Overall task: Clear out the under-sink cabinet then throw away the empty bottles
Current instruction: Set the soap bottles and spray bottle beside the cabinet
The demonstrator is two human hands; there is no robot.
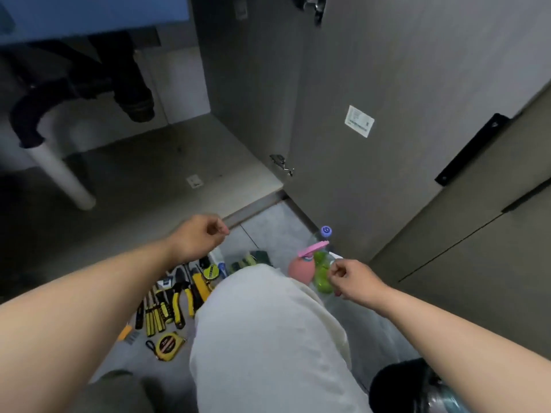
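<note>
The under-sink cabinet (167,162) stands open, its floor bare beneath black drain pipes (89,84). My left hand (198,238) hovers over the cabinet's front edge, fingers loosely curled and holding nothing. My right hand (353,280) hangs beside the bottles on the floor, fingers also loosely curled, apart from them. There stand a pink bottle (302,268) with a pink cap, a clear bottle with a green label (323,278) and a clear bottle with a purple cap (326,231). My knee in white trousers (268,338) hides their lower parts.
Yellow-and-black hand tools (173,302) and a tape measure (167,345) lie on the grey floor at the left of my knee. The open cabinet door (387,114) stands at the right. A black bin (417,386) with a clear bottle inside sits at the bottom right.
</note>
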